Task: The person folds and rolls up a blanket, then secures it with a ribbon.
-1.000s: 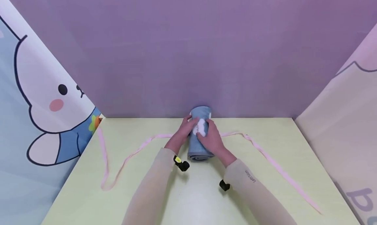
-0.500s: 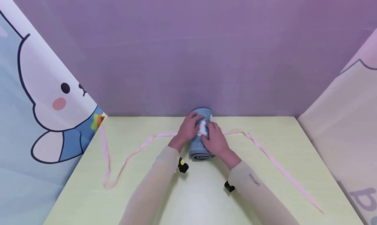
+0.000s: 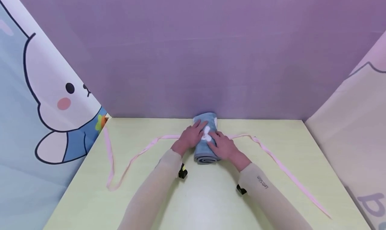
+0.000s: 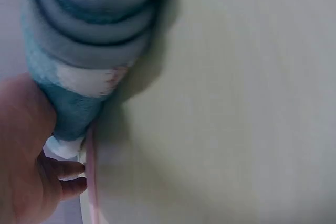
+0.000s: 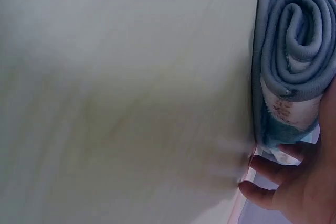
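A rolled-up blue towel with white patches lies on the table, its spiral end toward me. My left hand rests on its left side, fingers reaching over the top. From the right, my right hand lies against the roll, with thumb and fingers spread on it. Under the towel runs a pink ribbon, coming out on both sides. In the left wrist view, two fingertips sit beside the ribbon, below the towel. Relaxed fingers of my right hand reach down by the ribbon in the right wrist view.
The pale yellow table ends at a purple backdrop just behind the roll. A rabbit-print sheet borders the left, a pale printed sheet the right. The ribbon's left part loops forward.
Both hands have slid outward and loosened from around the towel. The roll now lies a little lower in view, and the spiral end looks flatter.
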Tool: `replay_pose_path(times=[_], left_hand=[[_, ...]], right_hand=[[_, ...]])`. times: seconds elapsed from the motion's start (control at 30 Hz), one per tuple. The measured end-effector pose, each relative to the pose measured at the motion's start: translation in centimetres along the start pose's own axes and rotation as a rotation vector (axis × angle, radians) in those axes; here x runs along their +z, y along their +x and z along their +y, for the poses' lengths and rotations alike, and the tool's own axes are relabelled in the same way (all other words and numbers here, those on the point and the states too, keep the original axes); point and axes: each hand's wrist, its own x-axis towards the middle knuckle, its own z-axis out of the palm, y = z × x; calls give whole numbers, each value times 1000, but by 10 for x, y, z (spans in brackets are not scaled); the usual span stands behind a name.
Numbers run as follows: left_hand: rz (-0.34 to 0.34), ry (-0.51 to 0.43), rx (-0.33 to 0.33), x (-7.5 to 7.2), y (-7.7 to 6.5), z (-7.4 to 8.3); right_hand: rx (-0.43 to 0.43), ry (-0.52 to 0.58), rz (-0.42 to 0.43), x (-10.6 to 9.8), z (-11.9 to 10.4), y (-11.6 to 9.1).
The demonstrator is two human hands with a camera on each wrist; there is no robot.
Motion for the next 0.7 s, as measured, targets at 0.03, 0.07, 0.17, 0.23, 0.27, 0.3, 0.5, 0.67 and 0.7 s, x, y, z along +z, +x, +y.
replay_pose_path(times=[0.03,0.07,0.17,0.23,0.27,0.3,0.5,0.67,0.7], left_hand=[[-2,12,-4,1,-2,1],[-1,26,-9,3,-4,2],[-8,63,-24,8,-11,6],[-6,76,-31,11,-16,10],[-4,81,-33,13,-18,12],[-3,79,-33,14,-21,15],[11,59,-33,24,-39,29],[31,33,-39,26,-62,42],[36,28,-41,26,-67,45]], right_hand=[[1,-2,1,1,-1,-2],[1,-4,5,2,-2,-3],[15,-10,7,5,-7,-12],[31,-8,10,7,-10,-20],[37,-7,14,8,-11,-24],[42,-7,16,9,-12,-29],[23,-21,62,9,-19,-56],[19,-30,84,13,-29,-78],[16,-31,93,14,-31,-82]])
